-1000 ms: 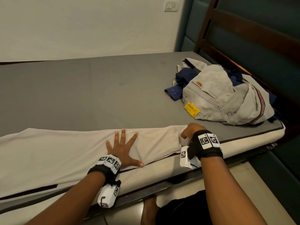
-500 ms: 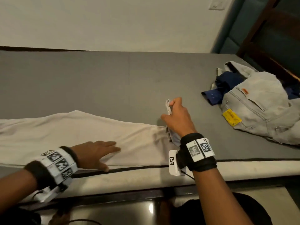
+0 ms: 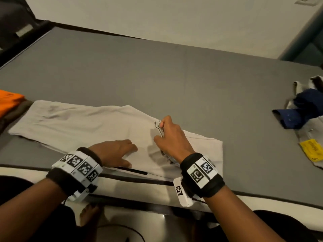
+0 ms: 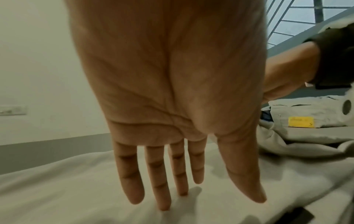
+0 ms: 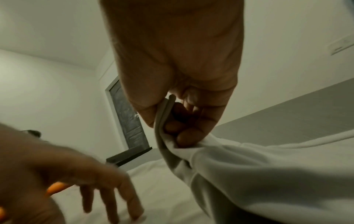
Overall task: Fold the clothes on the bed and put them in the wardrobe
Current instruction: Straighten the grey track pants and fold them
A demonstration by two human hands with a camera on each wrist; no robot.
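Observation:
Beige trousers [image 3: 83, 121] lie lengthwise along the near edge of the grey bed [image 3: 157, 75]. My right hand [image 3: 167, 137] grips their right end [image 5: 166, 121] between thumb and curled fingers and holds it lifted, folded back over the rest of the trousers. My left hand [image 3: 115, 152] lies flat with straight fingers [image 4: 159, 178] on the cloth [image 4: 76, 189] just left of the right hand, pressing it down. More unfolded clothes, pale grey jeans with a yellow tag [image 3: 311, 151] and a navy garment [image 3: 300, 109], are heaped at the right.
An orange folded garment [image 3: 8, 100] on a dark one lies at the bed's left end. The white mattress edge [image 3: 131, 186] runs right under my wrists. A white wall bounds the bed's far side. A bare foot [image 3: 89, 213] stands on the floor below.
My right hand has lifted the trousers' right end and carried it leftwards over the trousers. My left hand has slid left along the cloth. My head has turned left.

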